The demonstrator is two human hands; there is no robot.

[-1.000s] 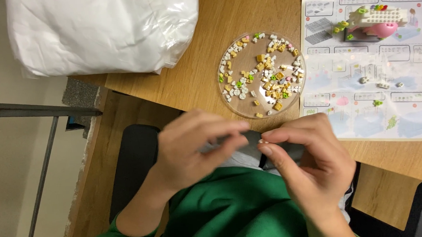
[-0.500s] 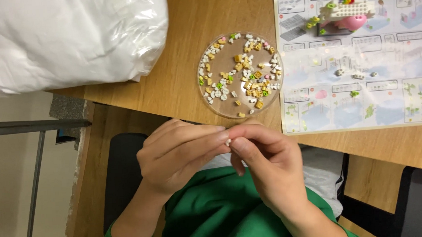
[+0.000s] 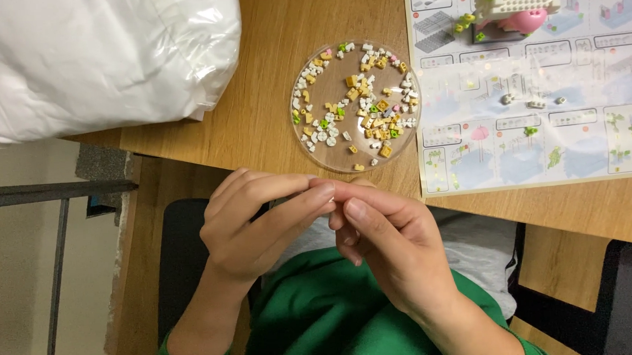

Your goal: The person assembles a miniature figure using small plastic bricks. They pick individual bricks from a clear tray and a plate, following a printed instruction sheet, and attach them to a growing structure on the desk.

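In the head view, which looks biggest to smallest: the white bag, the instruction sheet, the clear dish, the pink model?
1. White bag
2. Instruction sheet, cut off at the frame edge like the bag, so that order is unsure
3. Clear dish
4. Pink model

Head view, looking down. Left hand and right hand meet at centre frame, below the table edge; fingertips pressed together. Whatever is pinched between them is too small to make out. Green sleeves fill the lower centre.

Just above the hands, on the wooden table: clear round dish holding many tiny building pieces, mostly white, yellow and green.

Right of the dish, touching its rim: printed instruction sheet. A few loose pieces lie on it. Partly built pink-and-white model at the sheet's upper edge.

Upper left: white plastic bag.
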